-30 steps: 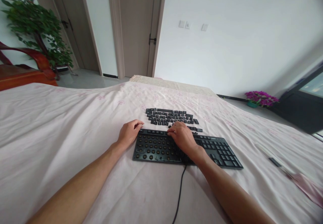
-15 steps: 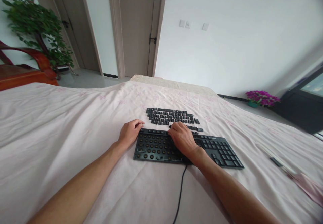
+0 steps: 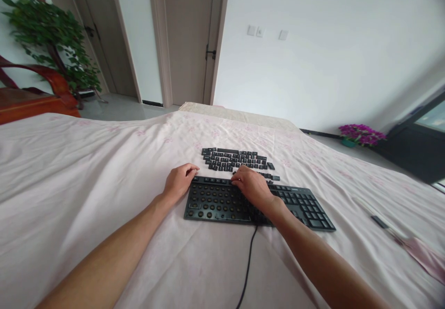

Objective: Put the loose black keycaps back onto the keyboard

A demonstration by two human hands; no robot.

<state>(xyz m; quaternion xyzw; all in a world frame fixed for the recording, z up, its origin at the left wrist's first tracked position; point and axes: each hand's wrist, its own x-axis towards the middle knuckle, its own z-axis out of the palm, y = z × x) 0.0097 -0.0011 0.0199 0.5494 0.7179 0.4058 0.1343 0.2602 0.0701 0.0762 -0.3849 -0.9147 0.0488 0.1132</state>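
Observation:
A black wired keyboard (image 3: 306, 204) lies on a pale pink bedsheet (image 3: 86, 170); most of its main key caps are off, leaving round stems bare, while the number pad still has its keys. Several loose black key caps (image 3: 236, 159) lie in rows on the sheet just behind it. My left hand (image 3: 179, 182) grips the keyboard's far left corner, fingers curled over the edge. My right hand (image 3: 252, 186) rests on the keyboard's upper middle, fingers bent down and pinched at its top row; what they hold is hidden.
The keyboard's black cable (image 3: 247, 267) runs toward me. A thin dark tool (image 3: 378, 222) and a pink cloth (image 3: 426, 255) lie on the right. Beyond the bed stand doors (image 3: 186, 40), a green plant (image 3: 52, 35), a red wooden chair (image 3: 38, 100) and purple flowers (image 3: 361, 134).
My right hand has shifted slightly forward along the keyboard's top row. My left hand stays on the corner. The view has tilted a little.

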